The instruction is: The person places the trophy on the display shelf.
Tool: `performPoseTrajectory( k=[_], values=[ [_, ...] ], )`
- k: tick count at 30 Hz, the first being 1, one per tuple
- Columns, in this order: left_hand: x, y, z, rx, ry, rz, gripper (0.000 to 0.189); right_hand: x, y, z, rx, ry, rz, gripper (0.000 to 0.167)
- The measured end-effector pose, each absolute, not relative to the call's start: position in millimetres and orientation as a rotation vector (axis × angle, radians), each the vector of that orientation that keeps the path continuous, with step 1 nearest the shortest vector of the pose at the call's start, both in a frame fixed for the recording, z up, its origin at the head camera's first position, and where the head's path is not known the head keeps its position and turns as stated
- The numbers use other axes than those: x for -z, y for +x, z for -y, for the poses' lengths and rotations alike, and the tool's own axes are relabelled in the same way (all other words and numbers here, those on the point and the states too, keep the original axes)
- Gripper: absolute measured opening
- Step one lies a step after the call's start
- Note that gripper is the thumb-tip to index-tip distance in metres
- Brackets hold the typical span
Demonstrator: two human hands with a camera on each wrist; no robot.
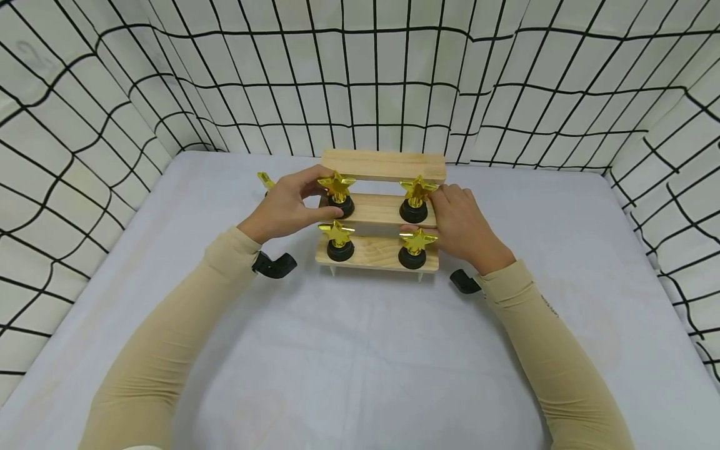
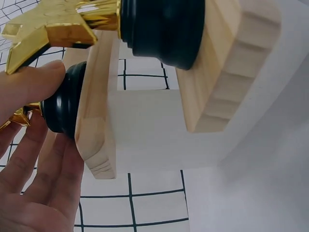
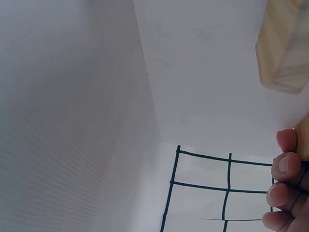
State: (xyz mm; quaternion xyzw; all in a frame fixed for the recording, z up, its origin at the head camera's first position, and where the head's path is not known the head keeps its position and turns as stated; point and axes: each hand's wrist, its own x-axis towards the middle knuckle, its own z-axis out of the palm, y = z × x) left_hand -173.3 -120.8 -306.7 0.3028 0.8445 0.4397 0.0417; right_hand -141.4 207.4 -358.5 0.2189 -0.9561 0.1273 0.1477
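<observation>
A small wooden rack of three tiers (image 1: 374,208) carries several gold star trophies on black bases. My left hand (image 1: 292,203) pinches the black base of the left trophy on the middle tier (image 1: 337,187), thumb in front and fingers behind. In the left wrist view that base (image 2: 63,101) sits against the board. My right hand (image 1: 464,222) grips the right end of the middle board, beside the right trophy (image 1: 416,199); its fingertips (image 3: 285,166) curl at the wood's end. Two more trophies, left (image 1: 339,240) and right (image 1: 414,249), stand upright on the bottom tier.
The top board (image 1: 382,164) holds nothing. Behind my left hand, a gold piece (image 1: 265,180) shows, mostly hidden. White cloth (image 1: 360,350) covers the table, and white walls with a black grid (image 1: 374,81) enclose it at the back and sides.
</observation>
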Motion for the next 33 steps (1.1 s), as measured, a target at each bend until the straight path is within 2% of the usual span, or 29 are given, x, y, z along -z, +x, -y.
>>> performPoseTrajectory(
  k=[9,16,33],
  values=[
    [307,-173,121,-1.337,0.962,-2.590,0.051,358,-142,-206,-0.384,0.628,2.768,0.101],
    [309,-173,119,-1.398,0.956,-2.555,0.054,358,-143,-205,-0.377,0.635,2.752,0.109],
    [318,-175,111,-1.512,0.863,-2.473,0.058,361,-143,-207,-0.379,0.625,2.742,0.111]
  ],
)
